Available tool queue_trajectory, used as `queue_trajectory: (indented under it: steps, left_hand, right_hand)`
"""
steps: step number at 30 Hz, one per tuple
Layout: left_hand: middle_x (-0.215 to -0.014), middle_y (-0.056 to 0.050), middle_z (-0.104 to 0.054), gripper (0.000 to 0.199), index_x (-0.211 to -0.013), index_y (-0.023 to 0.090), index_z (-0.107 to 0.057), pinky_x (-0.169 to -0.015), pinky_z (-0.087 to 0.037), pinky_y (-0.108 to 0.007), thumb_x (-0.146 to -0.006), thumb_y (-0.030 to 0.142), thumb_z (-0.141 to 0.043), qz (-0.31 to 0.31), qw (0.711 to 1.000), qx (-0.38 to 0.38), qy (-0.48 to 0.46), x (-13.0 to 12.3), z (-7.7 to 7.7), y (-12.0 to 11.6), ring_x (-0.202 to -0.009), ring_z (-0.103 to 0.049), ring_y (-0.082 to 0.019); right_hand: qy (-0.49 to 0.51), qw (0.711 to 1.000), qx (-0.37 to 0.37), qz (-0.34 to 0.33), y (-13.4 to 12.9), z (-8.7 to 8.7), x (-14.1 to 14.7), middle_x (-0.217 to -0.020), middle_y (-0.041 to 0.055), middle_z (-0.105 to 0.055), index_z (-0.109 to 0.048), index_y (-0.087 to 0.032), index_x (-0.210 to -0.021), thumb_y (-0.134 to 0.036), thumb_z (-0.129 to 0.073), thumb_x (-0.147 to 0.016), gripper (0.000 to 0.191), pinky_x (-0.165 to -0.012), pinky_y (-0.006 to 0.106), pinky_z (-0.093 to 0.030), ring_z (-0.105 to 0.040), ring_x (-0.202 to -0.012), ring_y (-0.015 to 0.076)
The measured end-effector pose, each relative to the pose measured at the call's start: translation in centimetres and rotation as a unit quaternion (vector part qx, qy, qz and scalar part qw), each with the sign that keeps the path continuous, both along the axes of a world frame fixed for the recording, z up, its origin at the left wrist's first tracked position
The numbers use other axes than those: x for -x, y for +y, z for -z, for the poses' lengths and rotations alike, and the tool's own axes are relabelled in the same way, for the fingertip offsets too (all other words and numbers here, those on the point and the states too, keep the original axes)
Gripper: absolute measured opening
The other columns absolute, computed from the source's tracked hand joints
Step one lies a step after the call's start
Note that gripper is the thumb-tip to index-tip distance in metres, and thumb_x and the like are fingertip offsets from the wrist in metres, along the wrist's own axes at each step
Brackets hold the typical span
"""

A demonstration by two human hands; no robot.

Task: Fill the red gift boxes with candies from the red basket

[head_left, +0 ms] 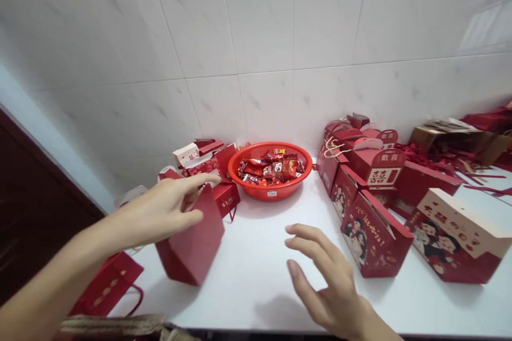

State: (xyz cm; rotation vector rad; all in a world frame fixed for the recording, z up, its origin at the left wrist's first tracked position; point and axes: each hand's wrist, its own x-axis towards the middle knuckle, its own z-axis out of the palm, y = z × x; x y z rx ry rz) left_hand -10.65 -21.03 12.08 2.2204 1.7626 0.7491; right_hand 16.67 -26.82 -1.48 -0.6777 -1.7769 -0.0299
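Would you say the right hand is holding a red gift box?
No, the right hand hovers open over the white table, holding nothing.

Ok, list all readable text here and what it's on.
"歡喜": front gift box, tab; also the tab behind.
"囍": front gift box, panel.
"大囍的日子", probably: cream-topped box.
Too small or blurred: gold-script couple box, red bag, small red box, basket sticker.
None visible: plain box in the left hand.

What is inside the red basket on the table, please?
The basket holds shiny, mostly red packets. Those on top cover its bottom, so whatever lies beneath them cannot be seen.
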Motion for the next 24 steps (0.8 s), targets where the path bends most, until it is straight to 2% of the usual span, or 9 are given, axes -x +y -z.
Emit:
queue_trajectory:
  steps: [3, 5, 8, 10, 13, 17, 19, 21, 24]
  left_hand:
    - [-0.05, 0.006, -0.05, 0.051, -0.112, 0.021, -0.074, -0.042, -0.03, -0.022, -0.065, 0.026, -0.055, 0.052, 0.999, 0.009, -0.011, -3.6, 0.9, 0.3, -0.044, -0.044, -0.014]
    - [-0.052, 0.004, -0.054, 0.041, -0.099, 0.019, -0.077, -0.044, -0.033, -0.023, -0.065, 0.024, -0.054, 0.058, 0.998, -0.002, -0.027, -5.7, 1.7, 0.8, -0.046, -0.046, -0.014]
    - [-0.051, 0.003, -0.058, 0.034, -0.088, 0.018, -0.078, -0.045, -0.037, -0.023, -0.064, 0.021, -0.054, 0.073, 0.994, 0.027, -0.072, -8.1, 2.9, 1.7, -0.047, -0.049, -0.013]
    - [-0.055, 0.001, -0.063, 0.032, -0.086, 0.017, -0.078, -0.047, -0.041, -0.023, -0.064, 0.019, -0.055, 0.089, 0.988, 0.052, -0.118, -9.1, 3.6, 2.2, -0.051, -0.056, -0.015]
    - [-0.064, -0.002, -0.071, 0.024, -0.078, 0.016, -0.077, -0.049, -0.046, -0.023, -0.066, 0.018, -0.056, 0.13, 0.969, 0.088, -0.193, -9.9, 4.5, 2.7, -0.058, -0.063, -0.017]
    - [-0.056, -0.002, -0.068, 0.018, -0.062, 0.016, -0.07, -0.042, -0.043, -0.021, -0.073, 0.021, -0.056, 0.161, 0.94, 0.156, -0.258, -10.2, 4.9, 2.9, -0.049, -0.06, -0.014]
    - [-0.057, -0.003, -0.068, 0.018, -0.066, 0.015, -0.07, -0.04, -0.042, -0.021, -0.076, 0.025, -0.057, 0.152, 0.93, 0.178, -0.283, -10.1, 4.9, 3.0, -0.048, -0.06, -0.013]
    - [-0.061, -0.003, -0.069, 0.019, -0.082, 0.014, -0.071, -0.039, -0.042, -0.021, -0.078, 0.028, -0.058, 0.14, 0.924, 0.187, -0.302, -9.9, 4.9, 3.2, -0.048, -0.062, -0.014]
    - [-0.069, -0.002, -0.07, 0.031, -0.107, 0.016, -0.068, -0.048, -0.05, -0.025, -0.082, 0.032, -0.061, 0.141, 0.94, 0.128, -0.284, -9.2, 5.3, 3.5, -0.057, -0.066, -0.017]
  right_hand:
    - [-0.018, 0.999, 0.018, -0.032, 0.5, -0.4, 1.8, -0.119, 0.0164, -0.065, -0.054, -0.016, -0.126, -0.023, -0.058, -0.091, 0.035, -0.091, 0.038, -0.057, -0.064, -0.112, 0.0253]
    - [-0.027, 0.999, 0.017, -0.042, 0.8, -0.8, 2.6, -0.124, 0.0179, -0.062, -0.048, -0.014, -0.133, -0.032, -0.057, -0.093, 0.044, -0.094, 0.04, -0.056, -0.061, -0.116, 0.0265]
    - [-0.034, 0.999, 0.008, -0.039, 1.1, -1.3, 3.2, -0.129, 0.0184, -0.059, -0.041, -0.015, -0.14, -0.039, -0.056, -0.095, 0.053, -0.095, 0.042, -0.054, -0.059, -0.119, 0.0275]
    - [-0.033, 0.999, 0.001, -0.032, 1.3, -1.5, 3.3, -0.128, 0.0178, -0.059, -0.041, -0.017, -0.141, -0.038, -0.055, -0.096, 0.052, -0.094, 0.042, -0.055, -0.059, -0.117, 0.0272]
    - [-0.022, 1.0, 0.0, -0.01, 1.7, -1.3, 3.2, -0.124, 0.0155, -0.059, -0.05, -0.02, -0.136, -0.027, -0.055, -0.095, 0.042, -0.09, 0.041, -0.056, -0.061, -0.111, 0.0256]
    - [-0.016, 1.0, 0.004, 0.014, 2.4, -0.8, 3.0, -0.125, 0.0141, -0.059, -0.062, -0.021, -0.125, -0.015, -0.054, -0.093, 0.033, -0.087, 0.039, -0.057, -0.062, -0.108, 0.0236]
    - [-0.013, 1.0, 0.016, 0.022, 2.8, -0.6, 2.8, -0.127, 0.0154, -0.059, -0.061, -0.02, -0.125, -0.014, -0.054, -0.093, 0.034, -0.09, 0.04, -0.057, -0.061, -0.112, 0.0247]
    - [-0.004, 0.999, 0.028, 0.024, 3.1, -0.5, 2.6, -0.127, 0.0158, -0.061, -0.058, -0.018, -0.128, -0.014, -0.053, -0.093, 0.036, -0.094, 0.041, -0.056, -0.061, -0.116, 0.0252]
    - [0.017, 0.999, 0.038, 0.014, 3.8, -0.5, 2.2, -0.124, 0.0137, -0.066, -0.057, -0.018, -0.13, -0.012, -0.052, -0.094, 0.037, -0.098, 0.04, -0.055, -0.062, -0.118, 0.0238]
